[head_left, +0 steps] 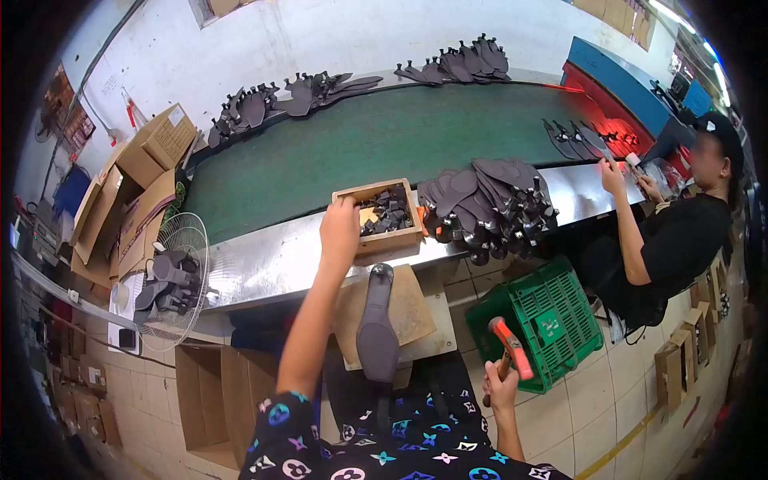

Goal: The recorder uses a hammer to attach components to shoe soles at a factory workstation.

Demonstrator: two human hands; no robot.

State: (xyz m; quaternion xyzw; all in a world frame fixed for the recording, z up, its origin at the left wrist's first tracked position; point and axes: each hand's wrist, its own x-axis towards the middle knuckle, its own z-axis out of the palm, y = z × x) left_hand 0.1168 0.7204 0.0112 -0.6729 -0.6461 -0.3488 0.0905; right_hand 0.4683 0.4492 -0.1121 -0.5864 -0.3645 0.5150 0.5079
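The left hand (pixel 340 226) reached into the wooden box (pixel 382 214) directly ahead, its grip hidden; the right hand (pixel 501 390) clenched a hammer (pixel 512 349).

Conveyor belt (pixel 384 140): dark green, edged by bare silver metal rim (pixel 272 260). Shoe soles (pixel 488 204): dark grey-black. Small box (pixel 382 214): pale wood. Crate (pixel 548 320): bright green plastic lattice. Hammer (pixel 512 348) in right hand (pixel 500 392): orange-red head. Person's garment (pixel 384 444): black, printed with multicolour flower and star motifs. Cartons (pixel 132 188): brown cardboard. Floor (pixel 592 424): off-white tiles, yellow line.
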